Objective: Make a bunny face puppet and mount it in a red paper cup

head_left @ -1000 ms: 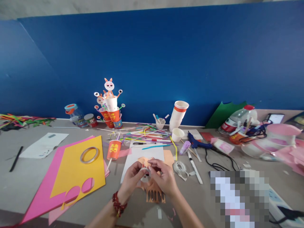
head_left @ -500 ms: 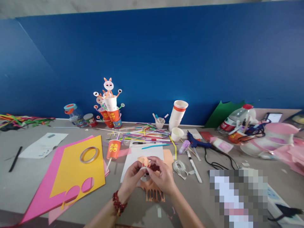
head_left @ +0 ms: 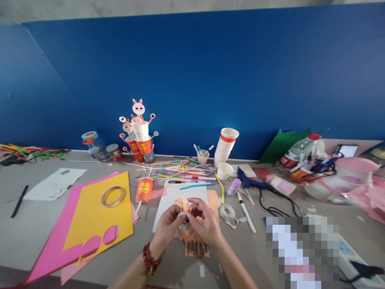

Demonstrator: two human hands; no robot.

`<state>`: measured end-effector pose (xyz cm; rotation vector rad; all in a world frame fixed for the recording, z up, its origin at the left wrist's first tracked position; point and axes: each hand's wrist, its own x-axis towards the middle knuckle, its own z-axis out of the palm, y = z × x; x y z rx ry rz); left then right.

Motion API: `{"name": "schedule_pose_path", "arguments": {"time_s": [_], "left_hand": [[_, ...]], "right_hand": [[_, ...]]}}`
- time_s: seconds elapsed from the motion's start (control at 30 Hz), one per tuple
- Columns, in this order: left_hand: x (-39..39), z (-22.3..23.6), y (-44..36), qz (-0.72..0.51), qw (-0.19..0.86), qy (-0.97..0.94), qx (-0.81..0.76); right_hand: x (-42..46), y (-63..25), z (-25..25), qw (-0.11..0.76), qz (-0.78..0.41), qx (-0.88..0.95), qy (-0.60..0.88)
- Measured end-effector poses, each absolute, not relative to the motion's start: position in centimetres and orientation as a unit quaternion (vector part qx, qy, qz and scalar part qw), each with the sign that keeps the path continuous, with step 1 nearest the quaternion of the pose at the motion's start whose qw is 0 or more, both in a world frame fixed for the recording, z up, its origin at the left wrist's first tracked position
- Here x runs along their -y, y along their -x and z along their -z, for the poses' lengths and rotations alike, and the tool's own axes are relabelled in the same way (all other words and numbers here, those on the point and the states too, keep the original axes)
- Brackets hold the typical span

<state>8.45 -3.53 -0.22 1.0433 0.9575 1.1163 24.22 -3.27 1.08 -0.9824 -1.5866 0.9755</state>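
Note:
Close together over the middle of the table, my left hand and my right hand are both closed, pinching a small paper rabbit face between thumbs and fingers. Its reddish-orange ears stick up above my thumbs; most of the face is covered by them. Under my hands lies peach-orange paper with several slots cut out, partly over a white sheet. To the left stands a red paper cup with straws and a white stick. A roll of clear tape and a white pen lie right of my hands.
Yellow card on pink sheets, topped by a tape ring, lies left. Behind are scattered straws, stacked rabbit-topped cups and white cups. A blue glue gun with a black cord lies right, near a plastic bottle.
Both hands stay in nearly the same place, still pinching the rabbit face. The whole view has shifted only very slightly.

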Motion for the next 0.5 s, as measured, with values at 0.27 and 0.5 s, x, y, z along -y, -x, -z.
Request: {"name": "schedule_pose_path", "arguments": {"time_s": [0.27,0.5], "left_hand": [[3.67,-0.21,-8.48,-0.5,0.609,-0.455,-0.414],[3.63,-0.22,-8.52,-0.507,0.615,-0.45,-0.404]], "right_hand": [[3.46,-23.91,-1.38,0.512,-0.398,0.637,0.416],[3.47,-23.87,-1.32,0.526,-0.39,0.632,0.415]]}}
